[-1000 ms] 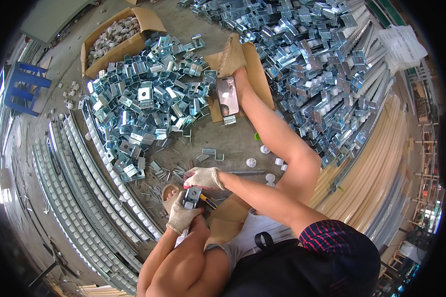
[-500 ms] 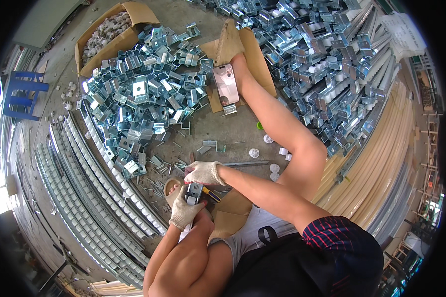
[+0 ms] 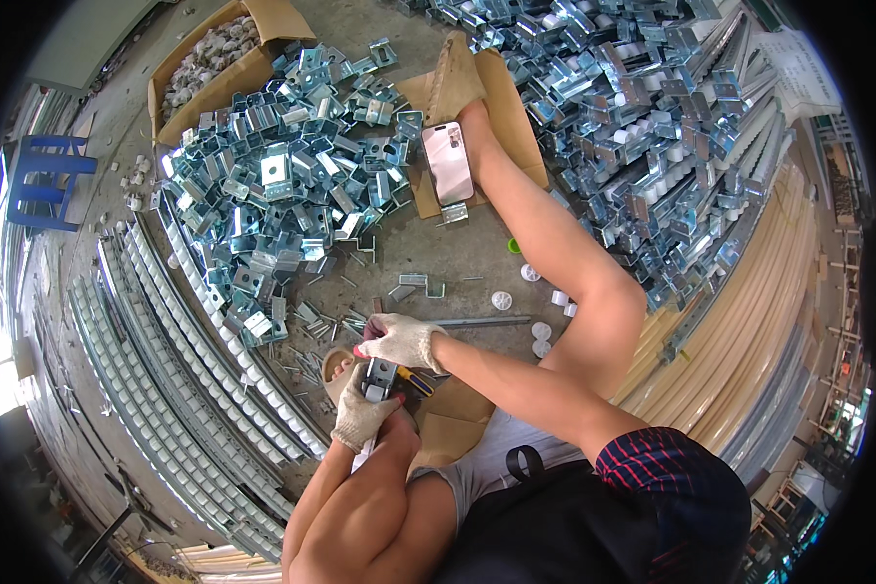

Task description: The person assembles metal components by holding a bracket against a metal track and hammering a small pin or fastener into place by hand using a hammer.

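Observation:
My left hand (image 3: 360, 414), in a pale knit glove with red fingertips, is closed around a shiny metal bracket (image 3: 383, 374) with a white roller (image 3: 377, 392) in it, just above my knee. At the bracket's far end, my gloved right hand (image 3: 399, 343) has its fingers drawn together. Whatever they pinch is too small or hidden to name. A yellow-and-black tool handle (image 3: 418, 383) lies beside the bracket, below my right wrist. Past that wrist a grey metal bar (image 3: 482, 321) rests on the floor.
Loose brackets form a large pile (image 3: 292, 175) ahead, with brackets fitted with white rollers (image 3: 623, 127) at far right. Pins (image 3: 311, 321) and white wheels (image 3: 501, 300) lie nearby. A phone (image 3: 447, 164) rests by my foot. Roller tracks (image 3: 195, 389) flank the left; a carton (image 3: 209, 73) stands behind.
My right hand has shifted slightly at the bracket's far end, its red fingertips now showing more. The left hand keeps its hold on the bracket.

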`<state>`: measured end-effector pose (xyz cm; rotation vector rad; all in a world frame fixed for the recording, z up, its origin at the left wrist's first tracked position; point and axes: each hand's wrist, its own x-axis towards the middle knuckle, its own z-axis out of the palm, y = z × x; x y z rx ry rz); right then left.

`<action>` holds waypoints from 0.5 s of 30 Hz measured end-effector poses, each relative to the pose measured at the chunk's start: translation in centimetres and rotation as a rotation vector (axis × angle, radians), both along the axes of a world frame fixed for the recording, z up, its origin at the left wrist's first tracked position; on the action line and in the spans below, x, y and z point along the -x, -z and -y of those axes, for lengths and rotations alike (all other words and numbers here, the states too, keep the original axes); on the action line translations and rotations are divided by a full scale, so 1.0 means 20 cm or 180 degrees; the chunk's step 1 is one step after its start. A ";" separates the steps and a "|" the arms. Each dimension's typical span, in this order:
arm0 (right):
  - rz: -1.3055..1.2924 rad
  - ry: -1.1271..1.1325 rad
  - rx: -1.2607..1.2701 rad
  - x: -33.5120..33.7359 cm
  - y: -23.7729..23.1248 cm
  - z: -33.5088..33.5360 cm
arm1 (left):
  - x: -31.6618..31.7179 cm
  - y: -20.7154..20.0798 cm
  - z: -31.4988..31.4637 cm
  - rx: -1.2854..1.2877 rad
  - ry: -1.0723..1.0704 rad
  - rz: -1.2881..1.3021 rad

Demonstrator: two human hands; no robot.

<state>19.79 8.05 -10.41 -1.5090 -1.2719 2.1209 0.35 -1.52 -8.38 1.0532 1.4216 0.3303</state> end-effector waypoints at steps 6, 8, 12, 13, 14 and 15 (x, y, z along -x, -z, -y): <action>-0.0545 0.0756 -0.0103 -0.07 -0.03 0.12 | -0.02 -0.05 -0.02 -0.0086 0.0100 -0.0103; -0.0819 0.0806 0.0174 -0.12 -0.13 0.13 | -0.01 -0.04 -0.01 -0.0103 0.0097 -0.0191; -0.0544 0.0518 -0.0312 -0.19 0.04 0.23 | -0.03 -0.08 -0.03 -0.0135 0.0237 -0.0237; -0.0684 0.0394 -0.0050 -0.19 0.03 0.23 | -0.02 -0.08 -0.03 -0.0190 0.0251 -0.0262; -0.0811 0.0292 0.0218 -0.19 0.01 0.23 | -0.02 -0.09 -0.04 -0.0239 0.0288 -0.0276; -0.0938 0.0190 0.0485 -0.19 0.00 0.23 | -0.01 -0.07 -0.03 -0.0232 0.0311 -0.0324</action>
